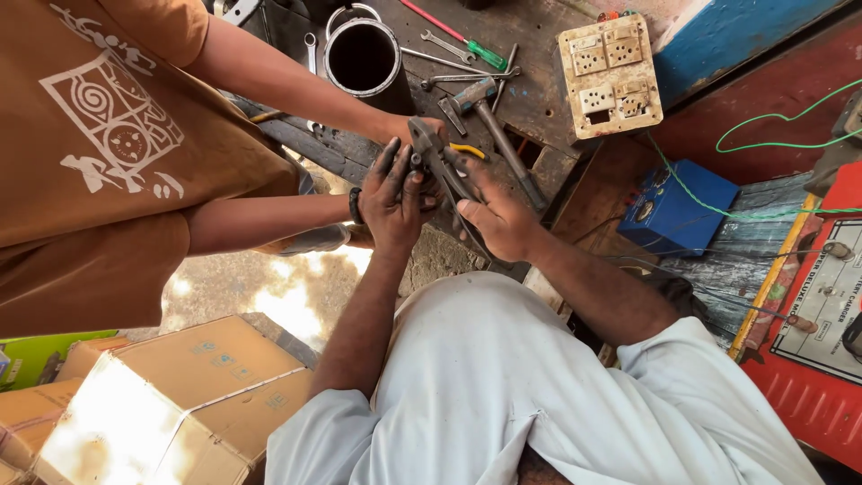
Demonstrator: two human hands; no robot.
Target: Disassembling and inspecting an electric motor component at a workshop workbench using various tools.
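Head view: the pliers, dark steel with one yellow-sleeved handle, sit between both hands just in front of the counter edge, below the black pot. They look heavy, rigid and greasy, so likely slippery; the sleeved handles seem the safest hold. The left hand is curled around the pliers' body, fingers upward and grimy. The right hand closes on the handle side, wrist bent inward. A co-worker's hand steadies the head from the pot side. A hammer lies just right of the pliers.
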